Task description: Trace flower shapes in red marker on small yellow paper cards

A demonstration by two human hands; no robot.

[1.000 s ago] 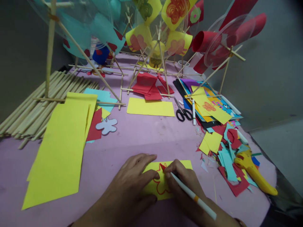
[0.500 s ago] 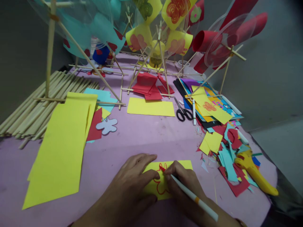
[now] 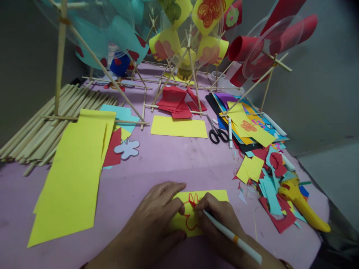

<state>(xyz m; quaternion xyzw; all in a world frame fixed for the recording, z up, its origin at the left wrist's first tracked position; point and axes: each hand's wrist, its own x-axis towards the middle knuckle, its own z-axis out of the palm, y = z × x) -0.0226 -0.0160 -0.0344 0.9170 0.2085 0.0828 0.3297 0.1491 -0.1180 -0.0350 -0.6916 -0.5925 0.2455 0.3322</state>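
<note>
A small yellow paper card lies on the table in front of me, with a red butterfly outline on it. My right hand grips a white felt-tip marker with an orange band, its red tip touching the card at the butterfly's upper part. On the card's left part rests my left hand, fingers spread and pressing it flat. Part of the drawing is covered by the right hand. Ahead and to the left is a pale butterfly cutout.
Long yellow strips and a pile of wooden sticks are at left. Scissors, paper scraps and a yellow glue gun lie at right. Stick stands with paper-bladed wheels line the back.
The marker tip has moved slightly down and right, and the loops at the butterfly's top now show more line. My left index finger has drawn back a little.
</note>
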